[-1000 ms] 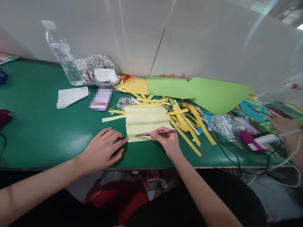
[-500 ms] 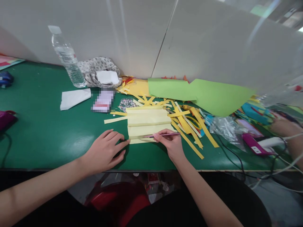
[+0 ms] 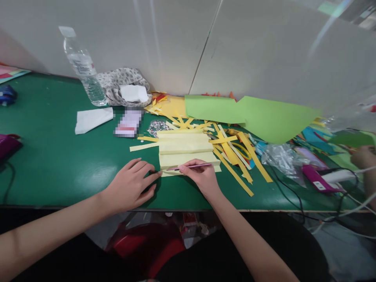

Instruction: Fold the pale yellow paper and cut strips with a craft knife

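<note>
A pale yellow sheet of paper (image 3: 183,147) with raised folds across it lies on the green table. My left hand (image 3: 133,182) rests at its lower left corner, open, fingers spread and one fingertip on the paper's edge. Over the lowest fold, my right hand (image 3: 202,177) pinches a thin pink pencil-like tool (image 3: 202,165). Its dark tip points left, down at the paper; I cannot tell its exact kind. Yellow paper strips (image 3: 235,160) are strewn right of the sheet, and a clear packet of small shiny bits (image 3: 158,127) sits behind it.
Green paper sheets (image 3: 273,119) lie along the wall. A water bottle (image 3: 84,70), a patterned cloth (image 3: 125,76), a white tissue (image 3: 93,120) and a phone (image 3: 129,122) stand or lie back left. At right are a purple glue gun (image 3: 315,178), cables and another person's hand (image 3: 364,156).
My right hand has slid left along the lowest fold with the pink tool, uncovering the sheet's right corner. My left hand stays put. At far right the other person's hand has moved.
</note>
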`<state>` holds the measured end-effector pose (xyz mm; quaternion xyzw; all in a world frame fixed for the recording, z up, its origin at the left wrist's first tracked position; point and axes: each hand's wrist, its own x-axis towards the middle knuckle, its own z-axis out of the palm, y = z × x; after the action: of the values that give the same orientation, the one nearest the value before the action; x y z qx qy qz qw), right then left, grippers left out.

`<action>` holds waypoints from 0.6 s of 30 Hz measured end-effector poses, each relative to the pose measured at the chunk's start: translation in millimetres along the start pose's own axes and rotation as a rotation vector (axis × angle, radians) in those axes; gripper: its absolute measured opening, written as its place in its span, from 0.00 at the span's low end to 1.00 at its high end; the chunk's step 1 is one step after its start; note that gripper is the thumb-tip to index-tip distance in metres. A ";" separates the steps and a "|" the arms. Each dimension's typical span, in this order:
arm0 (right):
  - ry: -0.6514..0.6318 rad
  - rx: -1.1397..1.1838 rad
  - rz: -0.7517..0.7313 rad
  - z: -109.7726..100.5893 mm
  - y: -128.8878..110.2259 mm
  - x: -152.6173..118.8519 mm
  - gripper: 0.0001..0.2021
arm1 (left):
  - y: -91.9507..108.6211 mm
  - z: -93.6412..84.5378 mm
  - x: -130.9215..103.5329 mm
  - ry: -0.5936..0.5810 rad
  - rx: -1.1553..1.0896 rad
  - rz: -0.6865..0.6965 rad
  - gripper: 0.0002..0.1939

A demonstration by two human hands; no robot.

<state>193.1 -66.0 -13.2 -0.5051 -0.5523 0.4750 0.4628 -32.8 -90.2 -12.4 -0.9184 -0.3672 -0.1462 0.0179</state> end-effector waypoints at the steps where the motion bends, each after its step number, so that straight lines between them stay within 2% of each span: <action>1: 0.002 0.002 0.002 -1.2 -0.1 -0.1 0.08 | 0.2 -0.2 -0.1 0.001 0.003 -0.001 0.16; 5: 0.024 0.009 0.018 -9.5 0.4 0.0 0.09 | 0.7 -0.7 0.0 0.021 0.007 0.004 0.16; 12: 0.144 -0.005 0.016 -27.4 2.8 0.4 0.11 | 0.6 0.0 -0.1 0.031 0.011 0.006 0.16; 15: 0.161 0.004 0.013 -27.7 2.8 -0.9 0.11 | 0.4 0.2 -0.3 0.010 0.009 0.004 0.16; 18: 0.123 0.035 0.015 -20.8 1.8 -1.8 0.10 | 0.1 0.5 -0.3 0.003 0.004 0.000 0.16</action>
<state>214.0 -66.6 -12.6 -0.5292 -0.5108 0.4562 0.5010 -32.8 -90.4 -13.0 -0.9182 -0.3674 -0.1467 0.0205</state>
